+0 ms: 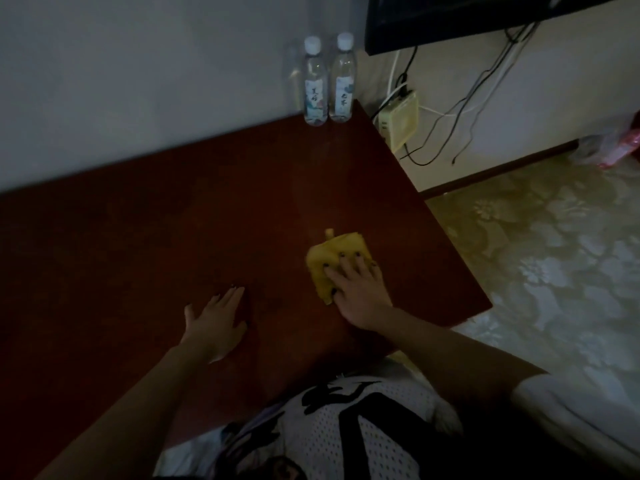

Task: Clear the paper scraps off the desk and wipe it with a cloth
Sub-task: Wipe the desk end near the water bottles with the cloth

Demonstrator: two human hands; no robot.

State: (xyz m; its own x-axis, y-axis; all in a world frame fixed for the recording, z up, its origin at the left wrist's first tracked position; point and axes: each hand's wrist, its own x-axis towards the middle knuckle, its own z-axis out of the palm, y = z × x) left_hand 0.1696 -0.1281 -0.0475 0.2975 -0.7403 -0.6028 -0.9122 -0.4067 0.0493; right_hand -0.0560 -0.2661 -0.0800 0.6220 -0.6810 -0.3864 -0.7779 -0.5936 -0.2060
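Observation:
A folded yellow cloth (331, 255) lies on the dark red-brown desk (173, 220), toward its right side. My right hand (358, 285) presses flat on the cloth's near half, fingers spread and straight. To the left, my left hand (216, 322) rests flat on the bare desk top, fingers straight and pointing away from me. I see no paper scraps on the desk in this dim light.
Two clear water bottles (329, 81) with white caps stand at the desk's far right corner against the wall. Beyond the right edge, a pale box (398, 121) with cables hangs on the wall under a dark screen (467, 19). Patterned floor (554, 254) lies to the right.

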